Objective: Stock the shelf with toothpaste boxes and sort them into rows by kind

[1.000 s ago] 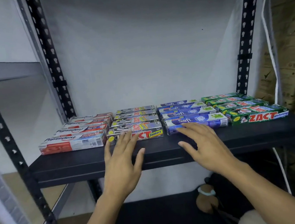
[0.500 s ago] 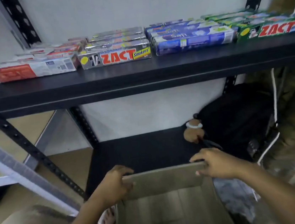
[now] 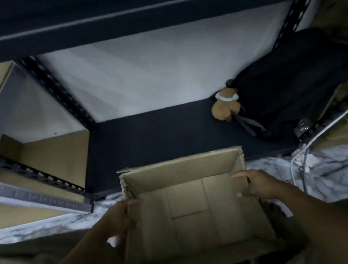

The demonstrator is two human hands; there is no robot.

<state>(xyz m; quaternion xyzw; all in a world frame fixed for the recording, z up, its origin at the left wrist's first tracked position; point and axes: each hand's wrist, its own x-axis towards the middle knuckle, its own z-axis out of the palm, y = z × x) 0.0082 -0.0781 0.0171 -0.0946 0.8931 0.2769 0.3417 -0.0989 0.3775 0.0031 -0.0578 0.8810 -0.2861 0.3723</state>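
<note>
Looking straight down into open carton (image 3: 189, 213): floor bare, nothing inside. No toothpaste boxes anywhere in view, so cannot tell where they lie.

Carton held by both side walls.
- Left hand (image 3: 122, 215) curled over left rim, fingers wrapped around wall.
- Right hand (image 3: 260, 183) hooked on right rim, two fingertips showing inside wall, rest outside.
- Nothing else in either hand.
- Hands roughly level, one per side, neither nearer.

Long axis of carton seemingly running away from body. Far wall just short of lower shelf (image 3: 147, 135). Above and beyond carton, dark front edge of upper shelf (image 3: 153, 7). Beyond carton to right, plush (image 3: 224, 107) against backpack (image 3: 294, 86).

Judgement: carton spent. Any stocking left would go up and forward from this grip, toward upper shelf. Two-handed hold suited to moving carton aside.
</note>
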